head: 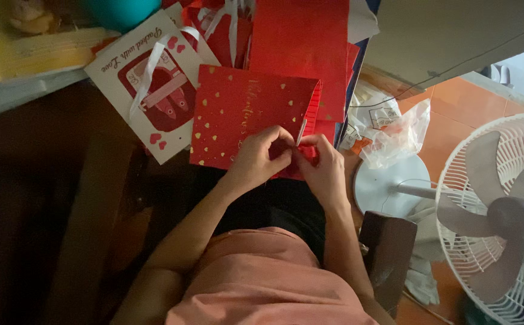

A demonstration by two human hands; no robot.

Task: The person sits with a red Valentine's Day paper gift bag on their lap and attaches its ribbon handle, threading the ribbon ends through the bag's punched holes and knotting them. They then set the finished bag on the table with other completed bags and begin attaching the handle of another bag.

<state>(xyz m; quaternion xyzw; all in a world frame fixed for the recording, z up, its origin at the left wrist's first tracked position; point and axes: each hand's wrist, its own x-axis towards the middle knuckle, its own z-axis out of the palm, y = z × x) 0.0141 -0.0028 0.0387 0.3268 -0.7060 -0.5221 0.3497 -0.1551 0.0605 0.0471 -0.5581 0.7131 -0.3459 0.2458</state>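
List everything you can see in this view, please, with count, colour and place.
red gift bag: one, red with gold hearts, centre, under both hands
white gift bag: one, white with red panel and ribbon handle, upper left
red paper bags: a stack, count unclear, top centre
plastic bag: one, clear, on orange floor, right
fan: one, white, right edge
left hand: pinching the red bag's lower edge
right hand: pinching beside it

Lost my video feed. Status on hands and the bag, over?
Left hand and right hand both pinching the red gift bag at its edge. White ribbon handle between fingers. White gift bag alongside, clear.
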